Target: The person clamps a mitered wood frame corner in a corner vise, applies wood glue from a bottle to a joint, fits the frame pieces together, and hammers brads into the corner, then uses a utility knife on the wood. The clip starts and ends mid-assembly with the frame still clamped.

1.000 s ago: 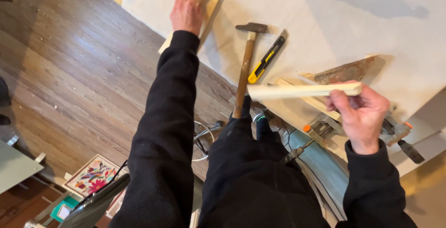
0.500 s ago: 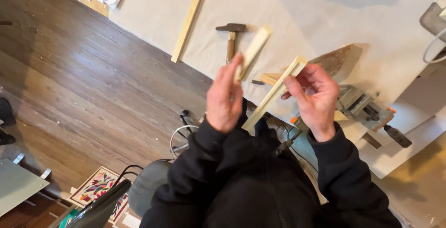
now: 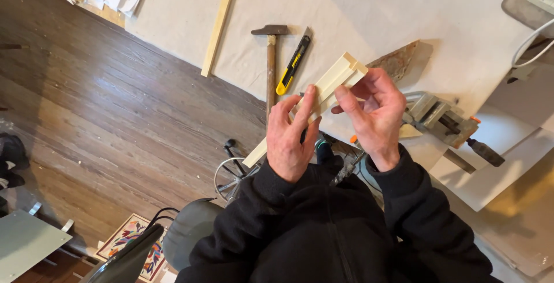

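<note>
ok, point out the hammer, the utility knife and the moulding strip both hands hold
hammer (image 3: 270,69): head view, point on the wooden handle.
utility knife (image 3: 292,65): head view, point on the yellow-and-black body.
moulding strip (image 3: 340,75): head view, point on the pale upper end above the fingers.

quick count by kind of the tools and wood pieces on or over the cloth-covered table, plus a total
Hammer: 1
Utility knife, yellow and black: 1
Rusty trowel blade: 1
Bench vise: 1
Long wood strip lying on the cloth: 1
Pale moulding piece held in left hand and right hand: 1
Total: 6
</note>
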